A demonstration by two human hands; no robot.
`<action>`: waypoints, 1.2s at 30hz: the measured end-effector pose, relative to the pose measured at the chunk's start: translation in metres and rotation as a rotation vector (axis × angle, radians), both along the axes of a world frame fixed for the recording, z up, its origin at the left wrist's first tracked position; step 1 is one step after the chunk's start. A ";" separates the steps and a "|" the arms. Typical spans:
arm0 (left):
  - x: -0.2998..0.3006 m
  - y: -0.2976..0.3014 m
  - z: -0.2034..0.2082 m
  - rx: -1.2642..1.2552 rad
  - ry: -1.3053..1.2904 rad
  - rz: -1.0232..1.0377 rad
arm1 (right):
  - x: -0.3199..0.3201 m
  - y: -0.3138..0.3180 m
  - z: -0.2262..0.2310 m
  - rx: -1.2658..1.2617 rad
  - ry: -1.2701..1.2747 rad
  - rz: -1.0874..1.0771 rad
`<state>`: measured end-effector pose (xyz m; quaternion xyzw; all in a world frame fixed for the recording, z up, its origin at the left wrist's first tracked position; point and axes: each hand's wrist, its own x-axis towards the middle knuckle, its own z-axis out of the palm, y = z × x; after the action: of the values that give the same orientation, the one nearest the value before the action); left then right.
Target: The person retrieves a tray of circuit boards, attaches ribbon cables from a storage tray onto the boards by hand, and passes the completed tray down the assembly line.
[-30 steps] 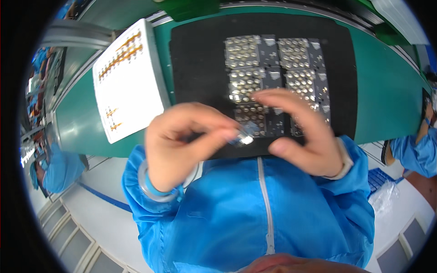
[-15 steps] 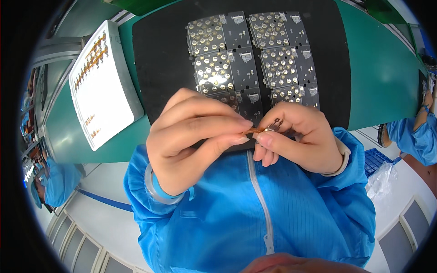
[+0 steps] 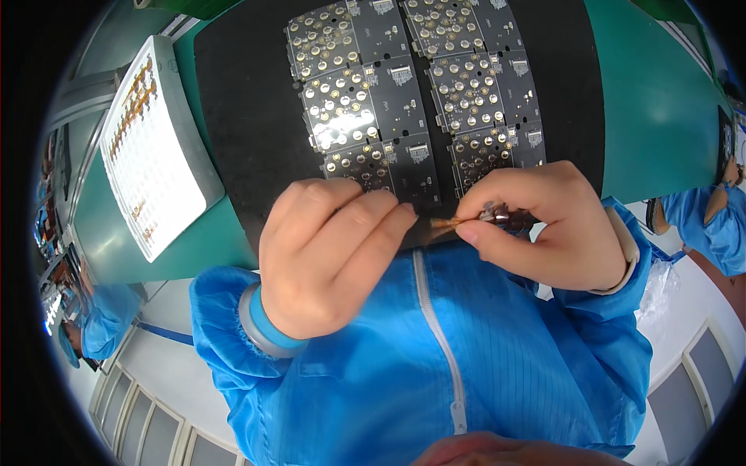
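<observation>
My right hand (image 3: 556, 229) pinches a small orange-brown flexible circuit strip (image 3: 446, 224) between thumb and index finger. Its thin end sticks out to the left. Darker shiny pieces (image 3: 509, 217) show inside the curled fingers. To the left, my left hand (image 3: 330, 256) is held with its fingers bent and close together, the fingertips a little apart from the strip. Its thumb and whatever it may pinch are hidden. Beyond both hands, two columns of dark circuit boards (image 3: 395, 101) with round silvery contacts lie on a black mat (image 3: 241, 101).
A white tray (image 3: 186, 132) with rows of small orange-brown strips stands at the left on the green table (image 3: 653, 116). Other people in blue work clothes are at the far left and right (image 3: 703, 237). A clear plastic bag (image 3: 659, 291) is at the right.
My left hand has come away from the strip and turned its back upward. My right hand has shifted slightly right with the strip. The boards and tray appear shifted left and up in view.
</observation>
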<state>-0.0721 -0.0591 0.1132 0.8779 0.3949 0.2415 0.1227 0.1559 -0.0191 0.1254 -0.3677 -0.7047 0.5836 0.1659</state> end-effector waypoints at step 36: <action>-0.001 -0.008 -0.005 -0.131 0.031 -0.011 | -0.004 0.011 -0.017 -0.023 -0.234 -0.095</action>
<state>-0.0736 -0.0667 0.1082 0.8738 0.4069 0.2010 0.1749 0.1520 -0.0083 0.1081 -0.4682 -0.6942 0.5364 0.1056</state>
